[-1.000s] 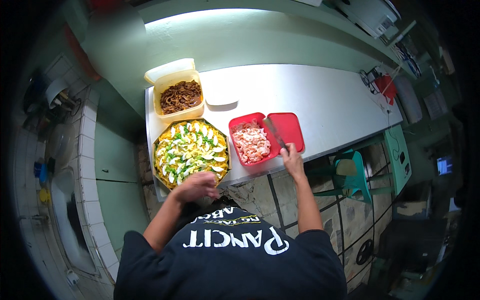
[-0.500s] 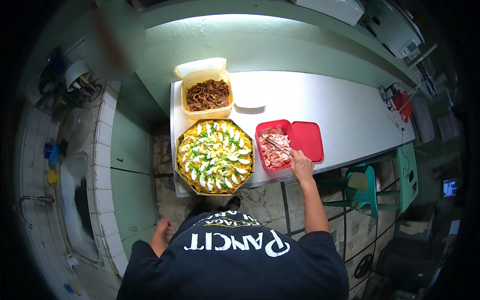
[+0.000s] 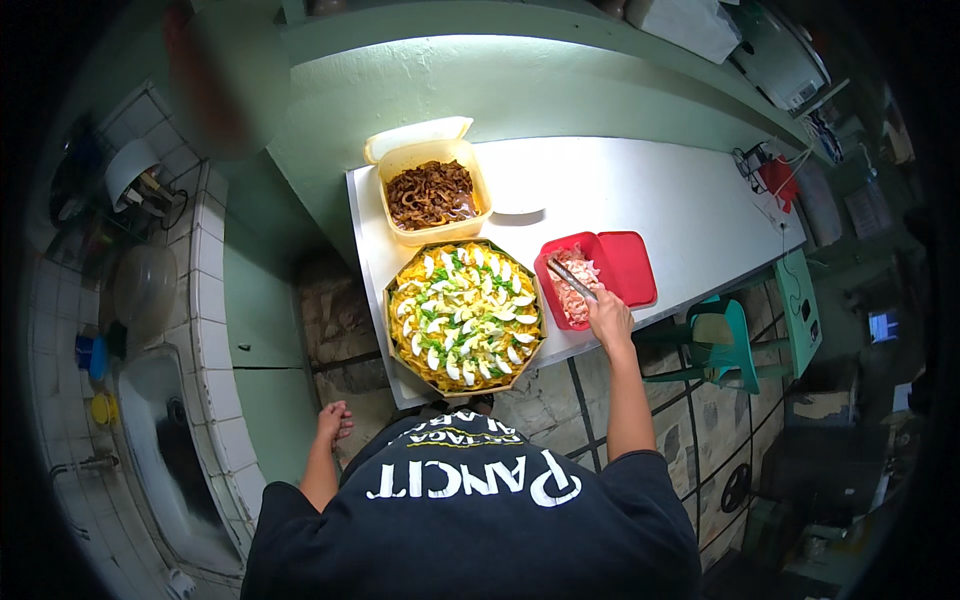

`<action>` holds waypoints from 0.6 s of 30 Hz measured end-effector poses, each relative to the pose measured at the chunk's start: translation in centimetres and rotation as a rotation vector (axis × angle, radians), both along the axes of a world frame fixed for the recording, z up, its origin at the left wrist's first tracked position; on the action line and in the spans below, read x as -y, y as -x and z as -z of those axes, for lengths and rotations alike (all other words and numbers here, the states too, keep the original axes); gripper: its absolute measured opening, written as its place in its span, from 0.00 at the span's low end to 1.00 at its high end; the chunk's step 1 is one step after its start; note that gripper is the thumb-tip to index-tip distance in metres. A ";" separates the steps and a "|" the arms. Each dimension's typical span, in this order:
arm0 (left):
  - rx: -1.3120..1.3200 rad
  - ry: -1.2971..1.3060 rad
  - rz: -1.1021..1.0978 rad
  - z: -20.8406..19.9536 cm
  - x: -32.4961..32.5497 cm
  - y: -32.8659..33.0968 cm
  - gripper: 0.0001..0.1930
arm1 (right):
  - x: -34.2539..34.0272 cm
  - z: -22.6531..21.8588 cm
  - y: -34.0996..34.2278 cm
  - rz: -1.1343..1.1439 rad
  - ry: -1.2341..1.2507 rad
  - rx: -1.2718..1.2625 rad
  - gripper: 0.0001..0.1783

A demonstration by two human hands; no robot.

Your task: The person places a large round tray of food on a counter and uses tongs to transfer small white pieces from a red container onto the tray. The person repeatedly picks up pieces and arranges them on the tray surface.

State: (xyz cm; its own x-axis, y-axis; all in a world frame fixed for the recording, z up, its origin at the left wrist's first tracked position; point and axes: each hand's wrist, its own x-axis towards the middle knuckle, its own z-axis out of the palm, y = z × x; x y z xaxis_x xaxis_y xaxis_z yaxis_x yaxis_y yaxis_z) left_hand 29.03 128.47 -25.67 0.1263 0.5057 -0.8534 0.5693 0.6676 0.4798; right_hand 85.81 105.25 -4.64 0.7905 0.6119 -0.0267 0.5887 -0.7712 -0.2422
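Note:
My right hand (image 3: 611, 318) is closed around the end of metal tongs (image 3: 574, 281). Their tips reach into pale pink pieces of what looks like meat or shrimp (image 3: 576, 302) inside a red plastic container (image 3: 562, 318). The red lid (image 3: 630, 272) lies against its right side. To the left sits an octagonal tray (image 3: 537, 345) of yellow noodles topped with egg slices and chopped greens (image 3: 465, 315). Low at the left, away from the table, my left hand (image 3: 334, 421) hangs empty, its fingers loosely bent and slightly apart.
Behind the noodles stands a cream tub (image 3: 432, 234) of dark brown strips (image 3: 431, 194), its lid (image 3: 418, 137) leaning behind it. All rest on a white table (image 3: 640, 190). A tiled counter with a sink (image 3: 145, 400) is at left, a green chair (image 3: 735, 345) at right.
The view has shifted, so the table things sit further right. The tongs remain in the red container, now at a slightly different angle. My left hand has risen a little and its fingers have loosened.

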 end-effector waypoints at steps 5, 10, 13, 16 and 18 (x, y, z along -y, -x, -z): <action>0.063 -0.004 0.027 -1.3 -4.1 1.4 0.14 | -2.8 -1.4 1.9 0.100 -0.024 -0.042 0.15; -0.077 0.098 0.067 0.5 -5.5 6.5 0.13 | -2.3 -4.0 5.6 0.175 -0.282 -0.047 0.15; -0.126 0.135 0.066 2.0 -6.6 9.0 0.13 | -4.4 -2.9 9.2 0.047 -0.498 -0.267 0.16; -0.135 0.137 0.006 2.9 -6.5 10.2 0.14 | -8.8 0.8 14.5 -0.045 -0.600 -0.388 0.13; -0.157 0.137 -0.039 3.1 -6.2 10.2 0.14 | -10.5 2.6 17.4 -0.163 -0.541 -0.259 0.12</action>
